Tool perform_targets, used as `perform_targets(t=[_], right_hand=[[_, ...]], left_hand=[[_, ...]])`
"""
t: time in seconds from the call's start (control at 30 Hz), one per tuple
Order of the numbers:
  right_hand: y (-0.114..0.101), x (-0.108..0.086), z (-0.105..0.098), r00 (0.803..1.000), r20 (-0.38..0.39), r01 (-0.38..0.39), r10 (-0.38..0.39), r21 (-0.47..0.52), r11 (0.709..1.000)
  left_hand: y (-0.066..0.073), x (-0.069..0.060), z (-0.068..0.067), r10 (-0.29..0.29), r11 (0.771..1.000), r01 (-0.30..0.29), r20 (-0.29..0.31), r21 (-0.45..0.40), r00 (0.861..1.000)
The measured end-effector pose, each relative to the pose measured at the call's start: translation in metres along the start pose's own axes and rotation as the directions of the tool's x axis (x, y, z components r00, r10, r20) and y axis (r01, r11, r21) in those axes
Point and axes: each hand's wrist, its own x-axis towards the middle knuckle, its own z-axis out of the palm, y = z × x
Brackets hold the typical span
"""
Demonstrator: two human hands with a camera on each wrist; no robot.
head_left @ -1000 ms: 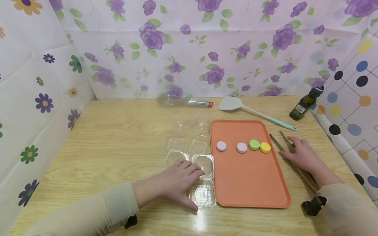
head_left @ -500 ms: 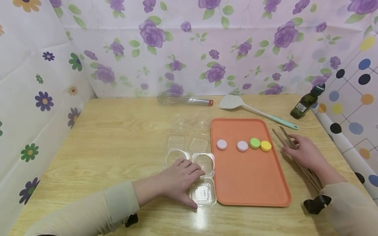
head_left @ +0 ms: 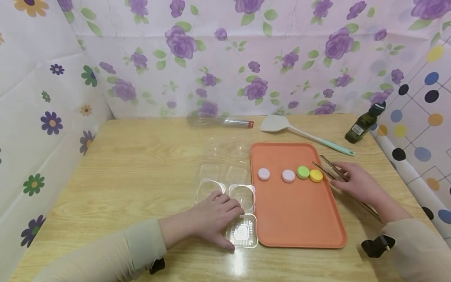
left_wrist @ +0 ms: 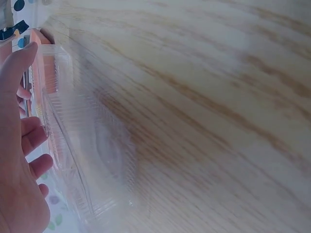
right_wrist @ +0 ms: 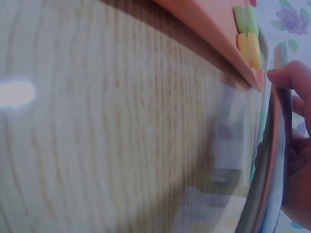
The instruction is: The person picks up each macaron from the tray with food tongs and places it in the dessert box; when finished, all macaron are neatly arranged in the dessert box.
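Note:
My right hand (head_left: pixel 361 185) grips metal tongs (head_left: pixel 333 167) between thumb and fingers. Their two arms stand apart, with the tips above the right rim of the orange tray (head_left: pixel 296 219). Near those tips is a yellow macaron (head_left: pixel 316 176), with a green macaron (head_left: pixel 303 172) touching it. Further left on the tray lie a pale pink macaron (head_left: pixel 288 176) and another pink macaron (head_left: pixel 263 174). My left hand (head_left: pixel 215 219) rests with relaxed, spread fingers over clear plastic boxes (head_left: pixel 243 233). In the left wrist view its fingertips reach the rim of a box (left_wrist: pixel 107 145).
Behind the boxes lie their clear lids (head_left: pixel 236 174). A whisk (head_left: pixel 220 120) and a white spatula (head_left: pixel 276 123) with a mint handle lie along the back. A dark green bottle (head_left: pixel 361 125) stands at the back right. Patterned cloths border the wooden table (head_left: pixel 141 164).
My right hand has lifted the tongs from the table right of the tray and moved them left, bringing the tips over the tray's rim. The left hand has barely moved.

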Motion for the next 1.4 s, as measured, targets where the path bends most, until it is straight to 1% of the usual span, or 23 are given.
perform_targets(t=[0.17, 0.37, 0.6, 0.83, 0.97, 1.07, 1.2, 1.4], right_hand=[[-0.007, -0.002, 0.000, 0.999, 0.040, -0.036, 0.036, -0.009, 0.999], [-0.010, -0.003, 0.000, 0.999, 0.033, -0.022, 0.024, -0.051, 0.998], [-0.012, -0.006, -0.003, 0.999, 0.019, -0.039, 0.040, -0.082, 0.996], [-0.013, -0.010, -0.006, 0.998, 0.015, -0.063, 0.066, -0.136, 0.989], [-0.012, -0.012, -0.007, 0.998, 0.017, -0.049, 0.052, -0.158, 0.986], [-0.010, -0.013, -0.006, 0.999, 0.037, -0.027, 0.033, -0.168, 0.985], [-0.008, -0.012, -0.005, 0.997, 0.070, -0.015, 0.028, -0.178, 0.984], [-0.007, -0.010, -0.005, 0.996, 0.088, 0.003, 0.015, -0.202, 0.979]], left_hand=[[0.000, 0.000, 0.003, 0.012, 1.000, -0.012, -0.032, 0.009, 0.999], [-0.001, -0.001, 0.002, 0.021, 1.000, -0.021, -0.047, 0.005, 0.999], [-0.001, 0.000, 0.001, 0.031, 0.999, -0.032, -0.041, -0.009, 0.999], [-0.002, -0.002, 0.001, 0.035, 0.999, -0.036, -0.048, -0.022, 0.998], [-0.002, -0.002, 0.000, 0.031, 0.999, -0.033, -0.052, -0.037, 0.998], [-0.002, -0.002, 0.001, 0.022, 0.999, -0.025, -0.052, -0.042, 0.998], [-0.002, -0.002, 0.002, 0.013, 0.999, -0.015, -0.051, -0.047, 0.999], [-0.001, -0.001, 0.000, 0.011, 0.999, -0.013, -0.029, -0.045, 1.000]])
